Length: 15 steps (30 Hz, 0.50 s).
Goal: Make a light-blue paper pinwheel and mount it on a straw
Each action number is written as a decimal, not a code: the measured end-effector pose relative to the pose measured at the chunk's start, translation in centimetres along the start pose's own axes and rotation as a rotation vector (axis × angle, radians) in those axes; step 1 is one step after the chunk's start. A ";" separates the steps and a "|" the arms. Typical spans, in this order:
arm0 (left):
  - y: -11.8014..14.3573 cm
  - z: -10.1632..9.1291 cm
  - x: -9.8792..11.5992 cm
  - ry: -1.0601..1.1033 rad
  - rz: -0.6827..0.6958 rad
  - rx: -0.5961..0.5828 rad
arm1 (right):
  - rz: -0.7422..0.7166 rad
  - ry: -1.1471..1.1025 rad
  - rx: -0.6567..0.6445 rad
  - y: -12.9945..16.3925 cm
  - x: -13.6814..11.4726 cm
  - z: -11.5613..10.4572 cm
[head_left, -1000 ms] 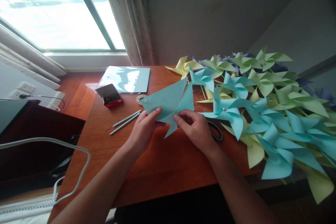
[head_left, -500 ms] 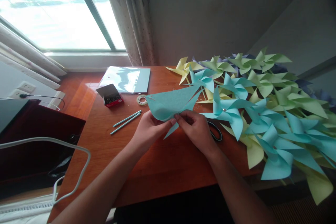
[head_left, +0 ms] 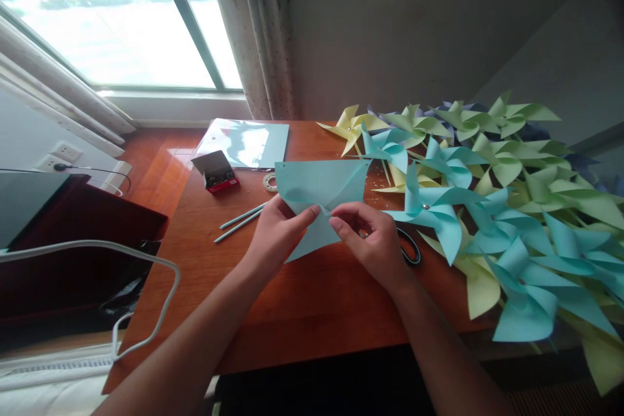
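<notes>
Wooden desk (head_left: 302, 312) beneath a window (head_left: 112, 32) and curtain (head_left: 258, 26), seen from the head camera. At centre both hands hold a cut blue sheet (head_left: 324, 185) just above the desk: the left hand (head_left: 275, 234) pinches a folded-in corner between thumb and fingertips at the sheet's middle, and the right hand (head_left: 373, 240) pinches the same spot from the other side, fingers closed on the paper; the two sets of fingertips almost touch. One flap curls inward toward the centre, while the upper corners lie flat and spread. Judged from this, the sheet is cut and partly gathered, with no pin or stick visible on it, so folding appears under way and fastening remains undone. To the right, a large heap of finished pinwheels (head_left: 487, 188) in blue, yellow-green and some purple covers the desk's far and right side, suggesting much of the batch is already made. Scissors (head_left: 409, 247) lie partly hidden behind the right hand. Left of the hands lie two blue sticks (head_left: 241, 221), a tape roll (head_left: 270, 182), an open red box (head_left: 217, 172) of small fasteners and a stack of paper (head_left: 248, 143) in a glossy sleeve. Small scraps dot the desk near the pinwheels.
</notes>
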<state>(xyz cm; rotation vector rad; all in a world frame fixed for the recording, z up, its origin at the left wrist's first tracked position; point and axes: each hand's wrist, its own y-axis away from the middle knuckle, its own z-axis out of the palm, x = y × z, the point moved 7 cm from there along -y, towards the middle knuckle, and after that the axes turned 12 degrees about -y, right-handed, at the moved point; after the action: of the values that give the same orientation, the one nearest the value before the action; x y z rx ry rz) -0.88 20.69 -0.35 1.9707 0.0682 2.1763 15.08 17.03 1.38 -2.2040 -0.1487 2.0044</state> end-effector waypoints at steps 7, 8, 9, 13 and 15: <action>0.2 0.7 -0.2 0.004 0.002 -0.091 | -0.007 0.009 0.063 -0.2 0.7 -0.5; 0.2 0.8 -0.3 0.010 -0.001 -0.097 | -0.007 0.014 0.066 -0.2 0.8 -0.5; 0.2 0.8 -0.3 0.013 -0.007 -0.103 | -0.008 0.019 0.069 -0.2 0.8 -0.5; 0.2 0.8 -0.6 0.006 -0.025 -0.121 | -0.013 0.042 0.078 -0.2 0.7 -0.6; 0.2 0.8 -0.6 -0.004 -0.021 -0.125 | -0.019 0.059 0.084 -0.2 0.7 -0.7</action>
<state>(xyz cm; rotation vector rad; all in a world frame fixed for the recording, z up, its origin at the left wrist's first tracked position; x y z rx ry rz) -0.04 20.28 -0.85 1.8971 -0.0465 2.1086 15.89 17.31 0.84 -2.1984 -0.0766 1.8969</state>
